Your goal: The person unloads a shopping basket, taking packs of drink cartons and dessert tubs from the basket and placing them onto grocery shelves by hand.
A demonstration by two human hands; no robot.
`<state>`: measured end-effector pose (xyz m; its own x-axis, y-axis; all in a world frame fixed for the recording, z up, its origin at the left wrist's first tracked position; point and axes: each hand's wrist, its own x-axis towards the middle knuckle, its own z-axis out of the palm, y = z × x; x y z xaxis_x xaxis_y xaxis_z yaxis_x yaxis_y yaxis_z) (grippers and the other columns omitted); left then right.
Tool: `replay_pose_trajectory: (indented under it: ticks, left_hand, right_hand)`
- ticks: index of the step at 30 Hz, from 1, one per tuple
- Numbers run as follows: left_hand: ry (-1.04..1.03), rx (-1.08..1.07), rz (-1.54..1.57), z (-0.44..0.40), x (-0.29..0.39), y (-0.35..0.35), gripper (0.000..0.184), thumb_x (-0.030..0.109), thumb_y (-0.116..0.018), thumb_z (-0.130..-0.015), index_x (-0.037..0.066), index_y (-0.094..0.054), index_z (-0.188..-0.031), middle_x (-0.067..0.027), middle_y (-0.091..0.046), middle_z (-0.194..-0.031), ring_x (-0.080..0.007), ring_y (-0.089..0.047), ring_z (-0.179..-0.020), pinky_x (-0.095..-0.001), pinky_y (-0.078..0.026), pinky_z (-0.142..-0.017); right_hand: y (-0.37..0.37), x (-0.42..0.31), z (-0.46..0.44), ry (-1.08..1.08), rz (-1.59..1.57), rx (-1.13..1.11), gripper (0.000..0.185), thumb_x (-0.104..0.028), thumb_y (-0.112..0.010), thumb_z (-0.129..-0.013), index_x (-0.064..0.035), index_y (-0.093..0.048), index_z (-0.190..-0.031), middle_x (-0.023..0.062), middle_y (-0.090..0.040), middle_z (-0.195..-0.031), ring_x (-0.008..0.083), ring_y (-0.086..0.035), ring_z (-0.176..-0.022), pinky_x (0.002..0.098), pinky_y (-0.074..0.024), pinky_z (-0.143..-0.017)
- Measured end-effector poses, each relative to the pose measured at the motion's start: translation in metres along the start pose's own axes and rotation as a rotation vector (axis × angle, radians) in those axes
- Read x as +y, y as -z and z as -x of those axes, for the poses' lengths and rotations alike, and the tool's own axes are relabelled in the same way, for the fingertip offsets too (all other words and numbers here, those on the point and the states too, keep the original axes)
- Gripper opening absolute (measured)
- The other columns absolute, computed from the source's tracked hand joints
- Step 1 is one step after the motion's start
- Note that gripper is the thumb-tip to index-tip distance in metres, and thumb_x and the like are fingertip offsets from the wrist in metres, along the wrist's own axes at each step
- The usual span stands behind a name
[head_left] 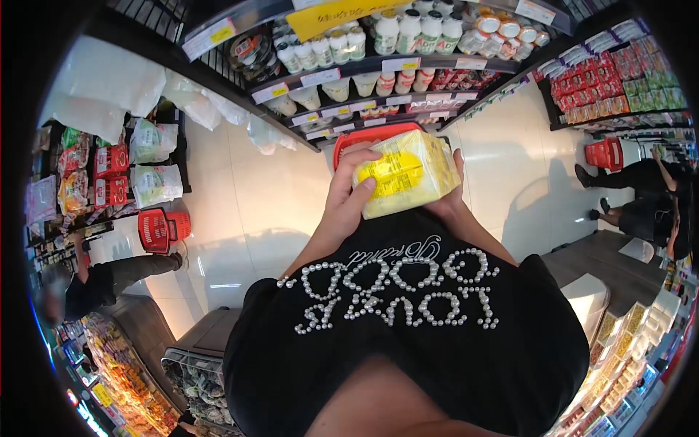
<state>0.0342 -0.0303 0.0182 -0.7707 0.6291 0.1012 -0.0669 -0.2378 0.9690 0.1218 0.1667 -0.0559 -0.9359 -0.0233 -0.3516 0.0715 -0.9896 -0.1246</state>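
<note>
Between my two hands is a yellow plastic-wrapped package (408, 171), boxy, with dark print on a bright yellow label; its exact kind I cannot make out. My left hand (351, 191) grips its left side, with thumb and fingers on the printed face. On the opposite side my right hand (453, 193) supports it, most of those fingers hidden behind the package. Just beyond and beneath the package, a red shopping basket (346, 143) shows in part; what it rests on is hidden.
Ahead stands a shelf unit with bottled drinks (408, 33) and price tags. Bagged goods (156, 164) hang at left, near a person (95, 277) and a red basket (162, 229). At right are people (648, 182), another red basket (603, 154) and snack shelves (619, 76).
</note>
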Motion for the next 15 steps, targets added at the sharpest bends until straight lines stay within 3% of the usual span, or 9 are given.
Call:
replay_pose_trajectory:
  ticks: [1, 4, 5, 7, 10, 11, 14, 15]
  left_hand:
    - [-0.086, -0.024, -0.071, -0.009, -0.002, -0.006, 0.038, 0.019, -0.053, -0.088, 0.003, -0.051, -0.123, -0.0199, -0.038, -0.136, -0.0314, -0.043, -0.123, -0.0397, -0.032, -0.104]
    - [-0.323, -0.114, -0.248, -0.04, 0.0, -0.023, 0.049, 0.034, -0.057, -0.088, 0.003, -0.051, -0.125, -0.0226, -0.039, -0.134, -0.0344, -0.043, -0.122, -0.0423, -0.031, -0.104]
    - [-0.387, -0.158, -0.277, -0.052, 0.0, -0.027, 0.053, 0.039, -0.058, -0.087, 0.004, -0.051, -0.126, -0.0232, -0.039, -0.134, -0.0353, -0.043, -0.122, -0.0432, -0.031, -0.104]
    - [-0.462, -0.202, -0.356, -0.073, -0.002, -0.038, 0.068, 0.054, -0.057, -0.086, 0.005, -0.047, -0.133, -0.0241, -0.041, -0.133, -0.038, -0.042, -0.124, -0.0457, -0.03, -0.104]
    - [-0.452, -0.164, -0.17, -0.114, -0.02, -0.053, 0.076, 0.057, -0.055, -0.086, 0.004, -0.038, -0.138, -0.0238, -0.039, -0.136, -0.0379, -0.04, -0.127, -0.0455, -0.03, -0.106]
    - [-0.419, -0.075, 0.037, -0.121, -0.027, -0.066, 0.087, 0.062, -0.054, -0.084, 0.003, -0.029, -0.143, -0.0236, -0.038, -0.139, -0.0355, -0.039, -0.13, -0.0439, -0.031, -0.107]
    - [-0.072, -0.04, 0.47, -0.13, -0.029, -0.075, 0.091, 0.065, -0.048, -0.084, 0.008, -0.017, -0.148, -0.0266, -0.027, -0.147, -0.0386, -0.033, -0.134, -0.0478, -0.03, -0.109]
    - [-0.019, -0.003, 0.476, -0.133, -0.029, -0.074, 0.091, 0.067, -0.044, -0.084, 0.007, -0.019, -0.148, -0.0259, -0.024, -0.148, -0.0393, -0.031, -0.135, -0.0477, -0.029, -0.11]
  right_hand:
    - [0.002, -0.012, -0.002, -0.057, 0.01, -0.115, 0.073, -0.063, -0.033, -0.092, -0.0113, -0.035, -0.144, 0.0158, -0.04, -0.144, 0.036, -0.042, -0.13, 0.0542, -0.0339, -0.106]
    - [0.003, -0.043, -0.013, -0.216, -0.037, -0.043, 0.082, -0.072, -0.033, -0.086, -0.0141, -0.037, -0.143, 0.0129, -0.04, -0.145, 0.0352, -0.043, -0.129, 0.055, -0.0308, -0.107]
    - [0.006, -0.049, -0.013, -0.273, -0.251, -0.126, 0.075, -0.066, -0.033, -0.09, -0.0143, -0.036, -0.144, 0.0131, -0.041, -0.145, 0.0341, -0.045, -0.128, 0.0545, -0.0339, -0.106]
    - [0.001, -0.072, -0.017, -0.347, -0.205, -0.128, 0.069, -0.061, -0.034, -0.093, -0.0143, -0.039, -0.142, 0.0129, -0.043, -0.143, 0.033, -0.047, -0.126, 0.0531, -0.0363, -0.105]
    - [0.001, -0.1, -0.025, -0.455, -0.193, -0.091, 0.063, -0.057, -0.036, -0.095, -0.014, -0.042, -0.14, 0.0126, -0.047, -0.14, 0.0315, -0.05, -0.123, 0.0517, -0.0389, -0.103]
    - [0.004, -0.108, -0.028, -0.488, -0.2, -0.071, 0.062, -0.056, -0.036, -0.095, -0.0138, -0.043, -0.14, 0.0125, -0.048, -0.139, 0.0311, -0.051, -0.122, 0.0514, -0.0396, -0.102]
    - [0.016, -0.134, -0.029, -0.594, -0.284, -0.101, 0.06, -0.055, -0.037, -0.095, -0.0143, -0.045, -0.138, 0.0118, -0.052, -0.136, 0.0302, -0.053, -0.119, 0.0506, -0.0401, -0.102]
    - [0.007, -0.147, -0.026, -0.588, -0.077, -0.062, 0.06, -0.056, -0.036, -0.095, -0.016, -0.044, -0.139, 0.0114, -0.051, -0.136, 0.0293, -0.053, -0.12, 0.0511, -0.0403, -0.101]
